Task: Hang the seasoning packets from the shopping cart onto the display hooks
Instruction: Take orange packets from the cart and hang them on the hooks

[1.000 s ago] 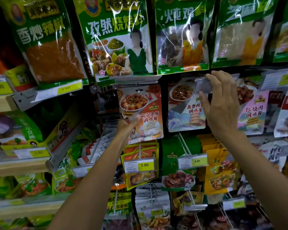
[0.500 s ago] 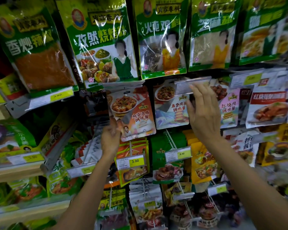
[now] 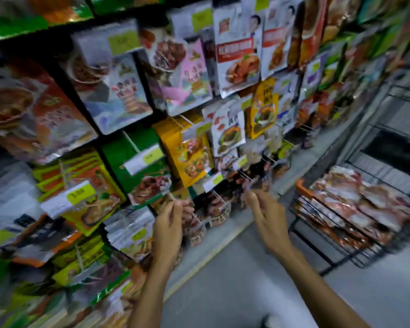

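Blurred view. On the left, hanging packets (image 3: 111, 91) crowd the display hooks (image 3: 131, 142). By the rack's lower edge the left hand (image 3: 168, 224) reaches up, fingertips bunched; whether it pinches anything cannot be told. The right hand (image 3: 268, 216) is loosely spread, holding nothing. At the right edge, the shopping cart (image 3: 303, 188) carries piled red seasoning packets (image 3: 365, 202).

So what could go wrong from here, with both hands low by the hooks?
1. The left hand and the right hand are close to thin wire hooks that stick out; a quick move might scratch a hand or knock hanging packets down.
2. The red packets lie loosely piled in the shopping cart; a hasty grab might take several or drop one.
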Available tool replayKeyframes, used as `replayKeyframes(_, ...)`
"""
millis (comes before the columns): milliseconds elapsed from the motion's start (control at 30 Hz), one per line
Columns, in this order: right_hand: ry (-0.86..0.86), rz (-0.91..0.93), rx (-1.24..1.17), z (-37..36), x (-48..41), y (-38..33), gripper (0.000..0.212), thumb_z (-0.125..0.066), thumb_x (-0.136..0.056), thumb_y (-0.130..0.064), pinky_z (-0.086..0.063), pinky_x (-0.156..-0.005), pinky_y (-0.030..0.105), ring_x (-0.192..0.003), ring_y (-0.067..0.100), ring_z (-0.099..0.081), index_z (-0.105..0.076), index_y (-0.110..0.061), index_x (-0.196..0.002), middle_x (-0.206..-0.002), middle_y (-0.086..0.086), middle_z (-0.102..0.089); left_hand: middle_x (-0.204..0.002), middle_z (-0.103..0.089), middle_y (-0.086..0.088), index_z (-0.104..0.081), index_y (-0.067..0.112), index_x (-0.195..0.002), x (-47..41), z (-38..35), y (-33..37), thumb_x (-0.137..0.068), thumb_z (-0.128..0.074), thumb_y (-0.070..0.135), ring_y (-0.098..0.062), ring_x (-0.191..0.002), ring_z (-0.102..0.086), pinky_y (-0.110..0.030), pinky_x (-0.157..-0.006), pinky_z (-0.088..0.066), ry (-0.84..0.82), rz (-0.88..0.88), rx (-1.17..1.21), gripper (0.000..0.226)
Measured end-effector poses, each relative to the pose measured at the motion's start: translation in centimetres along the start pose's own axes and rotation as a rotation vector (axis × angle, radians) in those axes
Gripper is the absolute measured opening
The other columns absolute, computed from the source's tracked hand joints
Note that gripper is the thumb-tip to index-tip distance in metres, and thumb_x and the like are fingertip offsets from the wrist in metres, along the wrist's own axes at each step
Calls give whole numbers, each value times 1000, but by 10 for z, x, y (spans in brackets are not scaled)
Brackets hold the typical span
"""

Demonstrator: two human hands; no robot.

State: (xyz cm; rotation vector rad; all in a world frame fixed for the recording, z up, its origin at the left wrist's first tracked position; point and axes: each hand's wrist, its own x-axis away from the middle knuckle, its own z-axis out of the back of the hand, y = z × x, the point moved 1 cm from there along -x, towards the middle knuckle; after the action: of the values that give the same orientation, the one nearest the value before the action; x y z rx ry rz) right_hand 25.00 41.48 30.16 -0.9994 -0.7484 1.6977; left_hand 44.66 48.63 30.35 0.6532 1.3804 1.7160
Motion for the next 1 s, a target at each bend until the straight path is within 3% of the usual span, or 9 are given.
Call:
replayKeyframes(133,24,-296,37,55,61,75,23,-50,-99,-17,-48,-69,43,-69,26,-64,-69,-5,-93,-75,9,-68,-76,-69,-2,-65,14,-86,29,-72,-38,-100,-44,12,-21,-71,-65,-29,-68,-53,-156,114,6,25)
replayKeyframes(233,79,-483,58,91,92,118,16,-55,-97,-15,-50,-69,27,-70,7,-66,-69,-11,-91,-72,-5,-70,-73,-67,-7,-61,22,-77,37,-123,-55,-98,-47,4,-22,-68,-63,-32,-68,-52,-295,144,-43,31)
replayKeyframes(300,134,-568,56,113,100,143,12,-57,-95,-13,-49,-67,17,-68,-1,-66,-68,-13,-91,-72,-8,-71,-75,-66,-11,-60,22,-77,33,-160,-58,-96,-48,1,-7,-65,-63,-20,-63,-52,-390,153,-69,31)
replayKeyframes(367,182,-612,72,134,94,167,11,-58,-95,-12,-48,-65,11,-69,-4,-66,-69,-14,-94,-74,-7,-72,-76,-66,-9,-60,25,-80,21,-198,-57,-97,-49,2,-1,-63,-62,-21,-66,-51,-454,171,-94,30)
replayKeyframes(467,238,-632,125,167,72,196,11,-59,-94,-12,-44,-60,7,-66,-2,-66,-69,-16,-92,-74,-8,-72,-77,-68,0,-61,27,-83,3,-254,-49,-97,-51,7,-13,-69,-63,-34,-72,-50,-521,178,-115,26)
replayKeyframes(600,371,-663,145,203,37,227,10,-59,-94,-12,-48,-64,13,-66,4,-68,-69,-16,-96,-75,-8,-72,-78,-68,6,-64,17,-93,-21,-319,-29,-97,-52,12,-3,-67,-64,-32,-71,-51,-643,106,-156,14)
replayKeyframes(733,481,-713,134,225,-3,260,13,-58,-94,-12,-43,-65,5,-72,-7,-64,-70,-17,-96,-78,-11,-71,-79,-69,9,-63,18,-95,-60,-384,-6,-97,-53,13,1,-67,-64,-11,-62,-46,-727,-43,-242,11)
replayKeyframes(900,606,-825,45,236,-65,312,14,-54,-97,-14,-54,-75,30,-82,18,-69,-67,-14,-98,-85,-1,-71,-94,-69,-1,-65,13,-106,-131,-471,11,-97,-53,18,-15,-84,-64,-24,-75,-50,-793,-151,-313,16)
replayKeyframes(1000,605,-876,35,239,-109,353,14,-51,-98,-13,-56,-72,31,-78,17,-69,-65,-13,-98,-82,0,-70,-97,-66,-4,-64,9,-110,-178,-530,12,-97,-53,17,-10,-80,-57,-9,-65,-41,-751,-268,-390,19)
